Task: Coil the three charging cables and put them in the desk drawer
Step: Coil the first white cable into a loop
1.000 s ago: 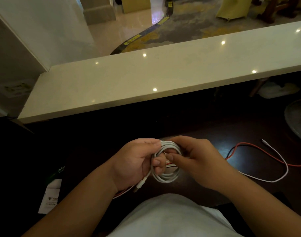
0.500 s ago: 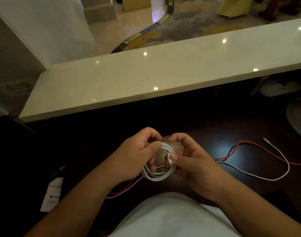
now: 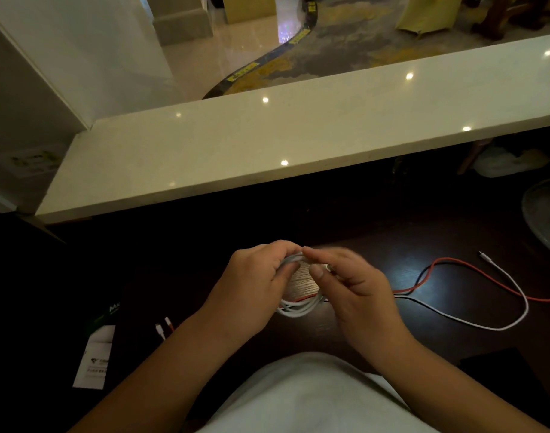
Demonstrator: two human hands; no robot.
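Note:
A white charging cable [image 3: 300, 307] is wound into a small coil between my hands, just above the dark desk [image 3: 376, 251]. My left hand [image 3: 255, 276] grips the coil's left side. My right hand [image 3: 351, 282] pinches the cable's free end at the coil's top right. A red cable [image 3: 461, 265] and a second white cable [image 3: 514, 307] lie loose on the desk to the right, running in under my right hand. Two small plugs [image 3: 163, 328], one white and one red, lie left of my left forearm. No drawer is visible.
A pale stone counter [image 3: 267, 145] runs across behind the desk. A white and green paper packet [image 3: 95, 354] lies at the desk's left. A round grey object [image 3: 545, 214] sits at the right edge. A dark flat thing [image 3: 511, 370] lies near my right forearm.
The free end of the white cable has been wound up into the coil. My right hand has lifted to pinch it at the top. The plugs at the left have come into sight.

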